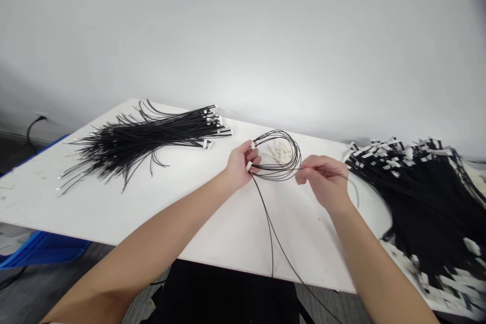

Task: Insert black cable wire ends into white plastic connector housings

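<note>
My left hand (pixel 240 164) is closed on a coil of thin black cable (pixel 281 162), pinching it where two small white connectors show between the fingers. My right hand (pixel 322 177) pinches the same cable on the coil's right side. Two loose strands of the cable (pixel 271 233) trail down from my left hand over the front edge of the white table (pixel 208 212). A small heap of white connector pieces (pixel 279 151) lies on the table just behind the coil.
A spread bundle of black cables with white ends (pixel 148 139) lies at the back left. A large heap of black cables with white tags (pixel 425 197) covers the right side. A blue bin (pixel 41 250) stands below the table's left edge. A white wall is behind.
</note>
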`<state>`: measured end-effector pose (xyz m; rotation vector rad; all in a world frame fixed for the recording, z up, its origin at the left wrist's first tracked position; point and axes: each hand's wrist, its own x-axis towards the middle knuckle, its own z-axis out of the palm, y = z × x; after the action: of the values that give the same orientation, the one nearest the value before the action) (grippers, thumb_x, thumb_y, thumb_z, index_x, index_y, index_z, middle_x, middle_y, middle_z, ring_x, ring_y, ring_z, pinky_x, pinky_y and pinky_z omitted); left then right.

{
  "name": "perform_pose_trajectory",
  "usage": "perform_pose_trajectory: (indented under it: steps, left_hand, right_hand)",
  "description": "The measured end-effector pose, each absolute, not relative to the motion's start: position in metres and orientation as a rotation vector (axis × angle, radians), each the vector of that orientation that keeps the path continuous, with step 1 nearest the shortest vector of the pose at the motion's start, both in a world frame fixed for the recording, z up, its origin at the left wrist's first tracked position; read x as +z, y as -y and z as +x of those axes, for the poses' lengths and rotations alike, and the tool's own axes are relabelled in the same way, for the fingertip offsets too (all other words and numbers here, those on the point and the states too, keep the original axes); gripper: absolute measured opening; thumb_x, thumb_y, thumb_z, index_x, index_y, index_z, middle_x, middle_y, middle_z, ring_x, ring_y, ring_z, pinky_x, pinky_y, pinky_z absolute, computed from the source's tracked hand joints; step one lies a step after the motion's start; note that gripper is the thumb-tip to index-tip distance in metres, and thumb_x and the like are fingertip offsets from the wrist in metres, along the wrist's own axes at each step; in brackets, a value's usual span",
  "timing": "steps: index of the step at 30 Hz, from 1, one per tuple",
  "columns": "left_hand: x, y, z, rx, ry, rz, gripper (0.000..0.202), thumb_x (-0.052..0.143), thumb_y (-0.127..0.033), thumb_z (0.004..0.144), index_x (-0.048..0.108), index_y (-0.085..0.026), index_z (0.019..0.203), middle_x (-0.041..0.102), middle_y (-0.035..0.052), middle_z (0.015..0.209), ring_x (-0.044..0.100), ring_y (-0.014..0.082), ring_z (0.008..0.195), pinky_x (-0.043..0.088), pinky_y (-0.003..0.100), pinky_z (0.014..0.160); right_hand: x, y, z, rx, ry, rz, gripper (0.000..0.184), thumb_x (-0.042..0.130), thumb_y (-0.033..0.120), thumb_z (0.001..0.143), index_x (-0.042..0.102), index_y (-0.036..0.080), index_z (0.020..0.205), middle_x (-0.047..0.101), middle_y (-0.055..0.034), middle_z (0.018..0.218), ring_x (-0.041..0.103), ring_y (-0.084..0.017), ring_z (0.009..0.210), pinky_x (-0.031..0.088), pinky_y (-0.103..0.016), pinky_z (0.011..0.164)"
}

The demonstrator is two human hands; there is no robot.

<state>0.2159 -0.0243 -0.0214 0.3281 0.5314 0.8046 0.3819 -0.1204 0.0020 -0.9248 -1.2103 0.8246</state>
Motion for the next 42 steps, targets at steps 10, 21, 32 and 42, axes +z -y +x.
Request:
perform_pose_trajectory:
  steps: [10, 21, 32, 42]
  left_hand:
    - [-0.019, 0.025, 0.216, 0.803, -0.503, 0.315, 0.024, 0.052, -0.024, 0.076, 0.032, -0.018, 0.064, 0.015, -0.0066, 0.051, 0.021, 0.006, 0.038, 0.015, 0.016, 0.032]
    - [-0.021, 0.025, 0.216, 0.804, -0.517, 0.351, 0.02, 0.052, -0.025, 0.076, 0.036, -0.018, 0.066, 0.014, -0.0064, 0.052, 0.02, 0.006, 0.039, 0.014, 0.015, 0.033]
    - [-0.022, 0.027, 0.218, 0.801, -0.585, 0.412, 0.028, 0.054, -0.027, 0.074, 0.029, -0.019, 0.063, 0.017, -0.0067, 0.051, 0.023, 0.0062, 0.037, 0.013, 0.017, 0.033]
    - [-0.025, 0.036, 0.22, 0.749, -0.537, 0.767, 0.029, 0.057, -0.037, 0.075, 0.035, -0.02, 0.068, 0.018, -0.0072, 0.051, 0.026, 0.0057, 0.035, 0.014, 0.018, 0.034]
  right_hand:
    - [0.023, 0.109, 0.4, 0.682, 0.474, -0.652, 0.024, 0.074, 0.03, 0.064, 0.055, 0.017, 0.07, 0.048, 0.009, 0.058, 0.042, 0.0, 0.046, 0.04, -0.015, 0.043]
    - [0.018, 0.103, 0.421, 0.701, 0.111, -0.557, 0.024, 0.069, 0.035, 0.071, 0.055, 0.02, 0.084, 0.053, 0.0107, 0.068, 0.051, 0.002, 0.056, 0.048, -0.01, 0.055]
    - [0.017, 0.11, 0.402, 0.295, 0.591, -1.071, 0.027, 0.067, 0.034, 0.071, 0.062, 0.021, 0.094, 0.054, 0.005, 0.062, 0.042, -0.003, 0.041, 0.027, -0.018, 0.034]
    - [-0.009, 0.117, 0.386, -0.484, 1.88, -1.234, 0.01, 0.064, 0.017, 0.075, 0.067, 0.022, 0.084, 0.063, 0.0001, 0.067, 0.054, -0.008, 0.06, 0.041, -0.021, 0.055]
